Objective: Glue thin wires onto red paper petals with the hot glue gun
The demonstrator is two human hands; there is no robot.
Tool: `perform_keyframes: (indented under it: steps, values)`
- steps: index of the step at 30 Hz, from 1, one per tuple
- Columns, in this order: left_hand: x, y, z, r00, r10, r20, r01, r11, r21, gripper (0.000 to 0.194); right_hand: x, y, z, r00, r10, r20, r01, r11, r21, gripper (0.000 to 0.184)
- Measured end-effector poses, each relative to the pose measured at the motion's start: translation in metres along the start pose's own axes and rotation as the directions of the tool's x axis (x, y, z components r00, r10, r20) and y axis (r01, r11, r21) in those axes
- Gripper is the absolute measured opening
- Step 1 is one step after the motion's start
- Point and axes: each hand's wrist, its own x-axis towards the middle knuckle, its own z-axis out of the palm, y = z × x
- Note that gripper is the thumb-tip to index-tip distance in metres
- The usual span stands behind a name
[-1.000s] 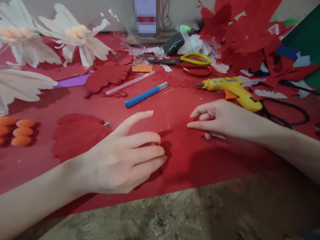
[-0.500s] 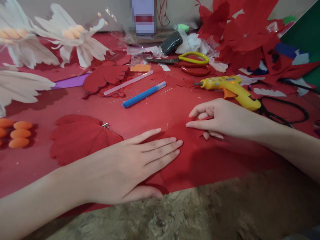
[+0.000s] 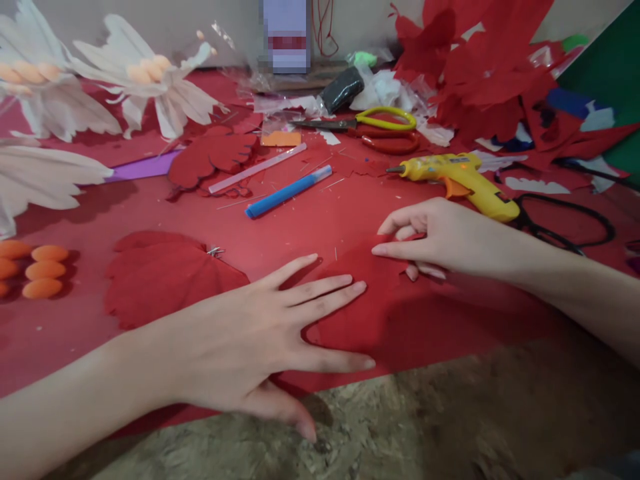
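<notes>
My left hand (image 3: 265,327) lies flat with its fingers spread, touching a thin red petal-shaped fabric piece (image 3: 345,320) on the red table cover. The thumb reaches over the cover's near edge. At the far end of the same piece, my right hand (image 3: 430,237) is closed, pinching its narrow tip between thumb and fingers. To the left, partly behind my left forearm, rests a pleated red fabric petal (image 3: 165,273) with small silvery metal bits (image 3: 216,252) at its point. Red on red makes the edges of the held piece hard to make out.
A yellow glue gun (image 3: 460,177) lies beyond my right hand, its black cord curling right. A blue marker (image 3: 287,191), a pale glue stick (image 3: 257,168) and scissors (image 3: 385,123) lie farther back. White fabric flowers (image 3: 155,87) and orange ovals (image 3: 47,271) are at left, red flowers (image 3: 490,73) at right.
My left hand's fingers have spread apart, with the thumb and nearest finger moving toward the near edge. The right hand keeps its pinch in the same place.
</notes>
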Motion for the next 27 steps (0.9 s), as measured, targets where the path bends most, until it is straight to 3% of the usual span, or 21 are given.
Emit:
perform_keyframes:
  steps: [6,18,24,27]
  values:
    - [-0.0031,0.0005,0.0051,0.997,-0.072,-0.026,0.072,0.997,-0.004,0.073,-0.0002,0.0017,0.0004,1.0,-0.017,-0.003,0.017,1.0,0.003,0.012]
    - [-0.0024,-0.0019,-0.0006,0.992,-0.121,-0.033,0.122,0.991,0.055,0.064,-0.0003,0.0018,0.0002,1.0,-0.024,-0.007,0.024,1.0,-0.004,0.014]
    - [-0.004,-0.0017,0.0002,0.983,-0.175,-0.048,0.18,0.978,0.107,0.08,0.0,0.0026,0.0001,1.0,-0.027,0.006,0.027,1.0,0.004,0.016]
    - [-0.0044,-0.0005,-0.0002,0.971,-0.221,-0.095,0.231,0.965,0.121,0.074,0.0005,0.0032,-0.0003,1.0,-0.026,0.009,0.026,1.0,0.0,0.015]
